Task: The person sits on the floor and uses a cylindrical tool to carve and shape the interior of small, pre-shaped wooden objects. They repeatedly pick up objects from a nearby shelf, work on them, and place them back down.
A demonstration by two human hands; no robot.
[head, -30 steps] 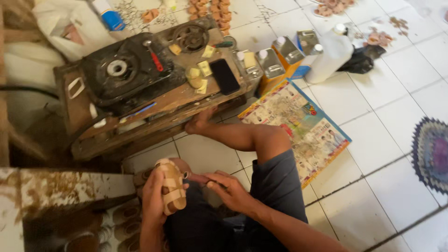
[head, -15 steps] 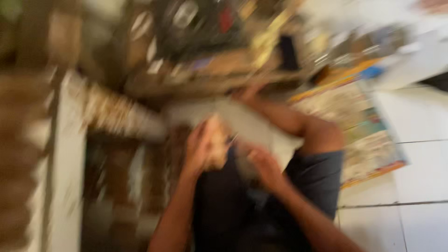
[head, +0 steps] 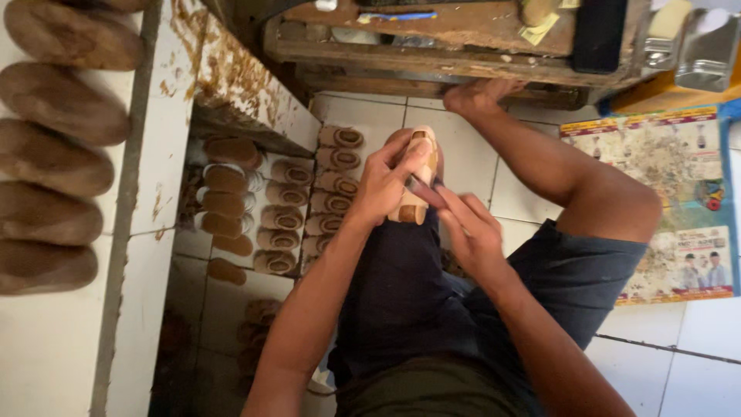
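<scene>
The left hand (head: 384, 185) covers much of the pale wooden sandal (head: 417, 174); the small dark tool (head: 421, 185) in the right hand (head: 472, 232) is mostly hidden.

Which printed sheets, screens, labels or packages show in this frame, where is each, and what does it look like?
Printed poster: flat on the white floor tiles at right, beside the bent knee; rectangular, busy multicolour pictures, orange-red border.
Dark slab, probably a phone: on the wooden bench at top right; black rectangle, screen dark.
Metal tins: top right on the bench; boxy, silver, no label visible.
</scene>
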